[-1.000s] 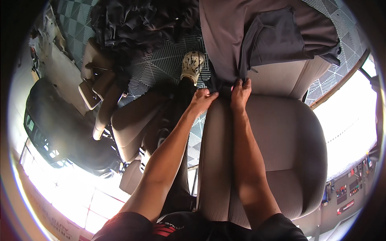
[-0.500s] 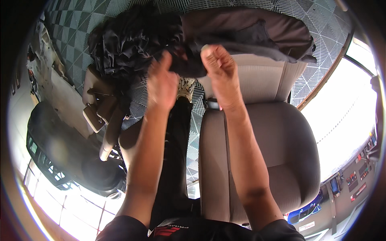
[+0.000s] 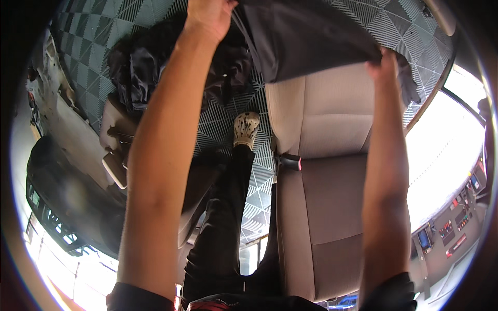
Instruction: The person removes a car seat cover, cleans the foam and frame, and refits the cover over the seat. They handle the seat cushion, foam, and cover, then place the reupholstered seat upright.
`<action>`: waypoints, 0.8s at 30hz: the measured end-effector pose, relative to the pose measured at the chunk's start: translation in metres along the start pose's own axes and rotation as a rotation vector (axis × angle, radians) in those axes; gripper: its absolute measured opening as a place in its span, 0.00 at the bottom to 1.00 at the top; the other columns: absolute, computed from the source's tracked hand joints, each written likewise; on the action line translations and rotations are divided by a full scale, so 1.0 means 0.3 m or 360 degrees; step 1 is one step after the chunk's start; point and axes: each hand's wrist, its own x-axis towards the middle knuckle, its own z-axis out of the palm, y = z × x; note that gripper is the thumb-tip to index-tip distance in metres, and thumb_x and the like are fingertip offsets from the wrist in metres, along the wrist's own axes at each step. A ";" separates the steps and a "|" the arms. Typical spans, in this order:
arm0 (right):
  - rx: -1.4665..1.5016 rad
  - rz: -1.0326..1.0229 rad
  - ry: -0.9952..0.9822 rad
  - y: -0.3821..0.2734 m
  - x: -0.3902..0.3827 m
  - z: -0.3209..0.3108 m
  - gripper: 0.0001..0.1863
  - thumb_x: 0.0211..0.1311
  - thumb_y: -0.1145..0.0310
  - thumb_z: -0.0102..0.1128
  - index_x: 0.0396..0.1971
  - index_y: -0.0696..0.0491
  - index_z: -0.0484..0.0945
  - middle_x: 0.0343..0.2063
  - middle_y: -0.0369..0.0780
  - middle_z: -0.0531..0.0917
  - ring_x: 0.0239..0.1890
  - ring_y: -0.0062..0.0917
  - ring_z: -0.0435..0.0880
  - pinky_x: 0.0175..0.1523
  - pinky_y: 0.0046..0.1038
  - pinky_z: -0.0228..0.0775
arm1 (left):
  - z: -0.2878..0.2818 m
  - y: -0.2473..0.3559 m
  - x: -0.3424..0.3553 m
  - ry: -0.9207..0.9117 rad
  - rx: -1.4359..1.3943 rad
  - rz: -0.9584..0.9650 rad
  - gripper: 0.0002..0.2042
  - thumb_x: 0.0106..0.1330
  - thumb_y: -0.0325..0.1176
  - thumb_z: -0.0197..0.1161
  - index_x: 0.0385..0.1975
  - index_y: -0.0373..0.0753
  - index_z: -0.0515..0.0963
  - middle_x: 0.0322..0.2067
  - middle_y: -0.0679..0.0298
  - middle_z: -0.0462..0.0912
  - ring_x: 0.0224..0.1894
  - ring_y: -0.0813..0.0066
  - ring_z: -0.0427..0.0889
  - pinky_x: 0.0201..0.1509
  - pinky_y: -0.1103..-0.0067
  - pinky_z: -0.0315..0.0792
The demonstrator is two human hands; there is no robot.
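Note:
A black fabric seat cover [image 3: 306,44] is drawn over the upper end of a beige car seat's backrest [image 3: 334,111]. At the top of the view, my left hand [image 3: 210,19] grips the cover's left edge; part of this hand is cut off by the frame. Over on the right, my right hand [image 3: 385,67] has its fingers closed round the cover's lower edge, beside the backrest. Below the cover the backrest fabric is bare, as is the brown-grey seat cushion [image 3: 337,207] under my right forearm.
A bunched heap of black fabric [image 3: 155,65] lies left of the backrest. Between the seats a buckle [image 3: 290,161] sticks up, near my foot in a spotted clog [image 3: 246,129]. Another seat [image 3: 116,168] and a dark car part [image 3: 67,197] are at left, on patterned floor tiles [image 3: 88,52].
Both hands have moved apart and further up, and now grip the seat cover. The cover has been pulled taut between them, while the heap at left has shrunk back from the seat.

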 end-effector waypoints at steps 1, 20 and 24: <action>-0.0215 -0.0058 -0.0066 -0.036 0.091 0.031 0.26 0.75 0.50 0.54 0.64 0.51 0.76 0.63 0.42 0.80 0.61 0.37 0.81 0.62 0.56 0.76 | -0.027 0.017 0.026 -0.0010 0.0060 0.0011 0.15 0.77 0.39 0.60 0.50 0.33 0.81 0.47 0.57 0.88 0.51 0.64 0.87 0.59 0.68 0.77; -0.0429 -0.0129 -0.0227 0.044 0.242 0.647 0.27 0.84 0.73 0.34 0.77 0.64 0.50 0.76 0.54 0.55 0.77 0.48 0.60 0.74 0.57 0.70 | -0.377 -0.655 -0.219 -0.0330 0.0460 -0.1434 0.42 0.72 0.65 0.61 0.67 0.28 0.71 0.59 0.47 0.80 0.53 0.62 0.85 0.58 0.61 0.82; -0.0717 -0.0075 -0.0251 0.054 0.357 0.546 0.29 0.82 0.75 0.40 0.76 0.65 0.48 0.76 0.57 0.53 0.76 0.52 0.60 0.69 0.54 0.76 | -0.393 -0.839 -0.181 0.0086 0.0668 -0.1341 0.23 0.79 0.50 0.58 0.51 0.32 0.81 0.36 0.59 0.88 0.38 0.67 0.88 0.42 0.71 0.85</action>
